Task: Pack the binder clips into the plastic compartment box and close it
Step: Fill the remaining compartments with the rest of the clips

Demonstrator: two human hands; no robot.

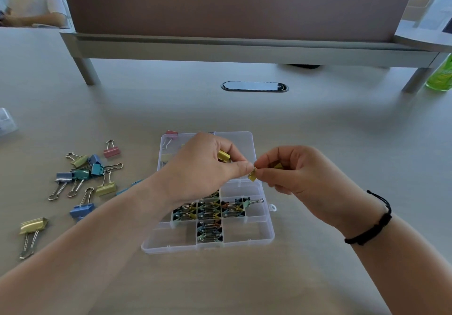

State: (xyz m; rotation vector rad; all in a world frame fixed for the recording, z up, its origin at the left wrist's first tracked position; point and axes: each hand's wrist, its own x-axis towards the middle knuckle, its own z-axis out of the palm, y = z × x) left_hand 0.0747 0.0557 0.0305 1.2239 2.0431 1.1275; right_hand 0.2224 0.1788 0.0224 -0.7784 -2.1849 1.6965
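Note:
A clear plastic compartment box (247,237) lies open on the desk, its near middle compartments filled with small binder clips (209,213). Both hands hover over the box. My left hand (200,168) holds a yellow clip (223,156) in its curled fingers, and its thumb and forefinger pinch a small gold clip (252,175). My right hand (291,170) pinches that same small clip from the other side and keeps another yellow clip (278,166) in its palm. Several larger loose clips (83,175) in blue, green, pink and yellow lie on the desk to the left.
A big gold clip (33,226) lies alone at the near left. A raised monitor shelf (244,48) spans the back of the desk, with a cable grommet (254,86) below it. A green bottle (440,77) stands far right. Another person (34,1) sits at the far left.

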